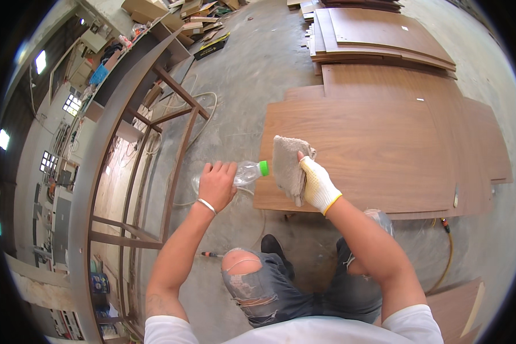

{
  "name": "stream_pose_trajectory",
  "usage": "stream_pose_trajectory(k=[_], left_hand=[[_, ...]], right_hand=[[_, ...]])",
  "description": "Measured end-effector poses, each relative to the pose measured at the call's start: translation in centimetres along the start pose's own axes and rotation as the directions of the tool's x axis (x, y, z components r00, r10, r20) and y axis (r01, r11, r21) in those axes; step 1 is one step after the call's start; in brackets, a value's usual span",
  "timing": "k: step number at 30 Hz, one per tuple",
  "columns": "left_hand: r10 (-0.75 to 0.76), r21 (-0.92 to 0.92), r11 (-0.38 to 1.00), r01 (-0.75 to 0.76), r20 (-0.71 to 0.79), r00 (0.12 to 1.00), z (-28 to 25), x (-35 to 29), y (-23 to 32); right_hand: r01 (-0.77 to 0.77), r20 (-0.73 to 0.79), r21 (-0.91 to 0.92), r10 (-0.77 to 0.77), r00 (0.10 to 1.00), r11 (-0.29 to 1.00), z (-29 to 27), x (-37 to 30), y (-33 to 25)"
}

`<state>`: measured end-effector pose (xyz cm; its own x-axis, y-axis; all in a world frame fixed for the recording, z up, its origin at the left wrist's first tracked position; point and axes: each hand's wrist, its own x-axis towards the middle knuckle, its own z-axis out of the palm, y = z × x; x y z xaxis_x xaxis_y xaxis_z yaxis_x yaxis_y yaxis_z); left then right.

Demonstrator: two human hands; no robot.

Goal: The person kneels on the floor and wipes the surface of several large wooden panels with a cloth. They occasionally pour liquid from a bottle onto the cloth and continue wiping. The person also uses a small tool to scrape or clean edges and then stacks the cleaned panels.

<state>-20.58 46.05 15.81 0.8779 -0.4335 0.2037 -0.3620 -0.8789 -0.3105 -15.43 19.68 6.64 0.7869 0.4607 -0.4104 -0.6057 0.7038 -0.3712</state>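
A clear plastic bottle (246, 174) with a green cap lies sideways in my bare left hand (217, 184), whose fingers wrap round its body. The cap points right, close to a folded grey-beige cloth (290, 166). My right hand (319, 182), in a white knitted glove with a yellow cuff, grips that cloth along its right side. Both hands are raised, and the cloth hangs over the left edge of a brown wood-grain panel (361, 155). I cannot tell from this view whether cap and cloth touch.
More wood panels (384, 34) are stacked behind. On the left runs a long table frame (137, 132) with brown legs. A small knife-like tool (456, 196) lies near the panel's right front corner. Hoses (450, 246) cross the concrete floor, and scrap boards (203, 20) are piled at the back.
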Motion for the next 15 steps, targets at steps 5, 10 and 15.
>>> stream_pose_trajectory(k=[5,10,15], left_hand=[[0.151,0.187,0.969,-0.160,0.060,0.987,-3.1,4.3,0.4],[0.181,0.182,0.964,-0.192,0.076,0.981,-5.5,6.4,0.9],[0.238,0.111,0.963,-0.246,0.077,0.968,-5.4,4.2,4.0]], right_hand=[[-0.003,0.009,-0.007,0.004,1.000,1.000,0.3,-0.5,0.0],[0.010,-0.010,-0.040,-0.010,1.000,0.999,-0.1,-0.3,-0.3],[0.065,-0.025,0.038,-0.064,0.998,0.997,-0.5,-0.1,-0.7]])
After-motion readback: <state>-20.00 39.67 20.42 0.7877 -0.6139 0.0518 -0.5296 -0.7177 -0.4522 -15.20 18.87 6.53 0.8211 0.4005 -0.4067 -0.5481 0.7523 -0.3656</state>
